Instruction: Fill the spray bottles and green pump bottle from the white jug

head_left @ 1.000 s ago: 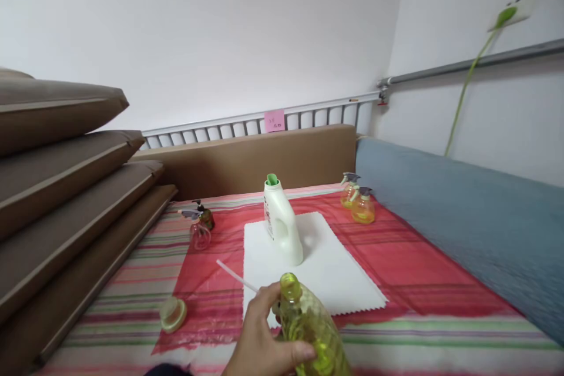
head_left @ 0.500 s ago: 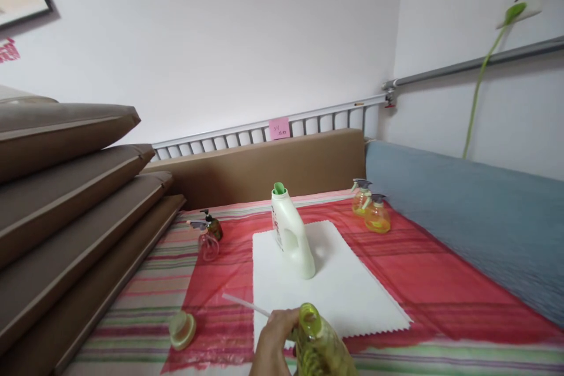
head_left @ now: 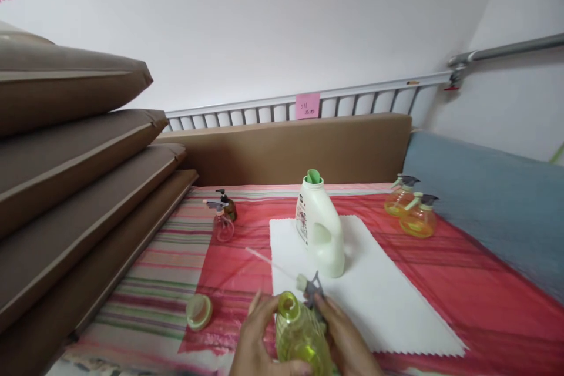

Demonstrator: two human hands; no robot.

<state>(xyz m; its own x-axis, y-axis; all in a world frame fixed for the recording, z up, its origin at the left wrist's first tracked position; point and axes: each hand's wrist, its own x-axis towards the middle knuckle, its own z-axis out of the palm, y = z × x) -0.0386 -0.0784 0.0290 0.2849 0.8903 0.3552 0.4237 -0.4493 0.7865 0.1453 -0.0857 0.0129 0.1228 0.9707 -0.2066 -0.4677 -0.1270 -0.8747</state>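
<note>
Landmark: brown padded board (head_left: 291, 153). Behind it, white ribbed radiator (head_left: 247, 116) bearing a pink note (head_left: 307, 106); above, plain pale wall (head_left: 264, 23). Left of board: stacked brown cushions (head_left: 74, 129). Right: blue-grey padded side (head_left: 489, 200), grey pipe (head_left: 515, 47) higher up. Before it: striped cloth (head_left: 163, 264). Light soft, even.

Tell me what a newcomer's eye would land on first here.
Probably the pale jug standing near the centre on a white sheet. Next, the yellow-green bottle in the left hand at the bottom edge, beside a spray head in the right hand. Stacked brown cushions loom at left.
</note>
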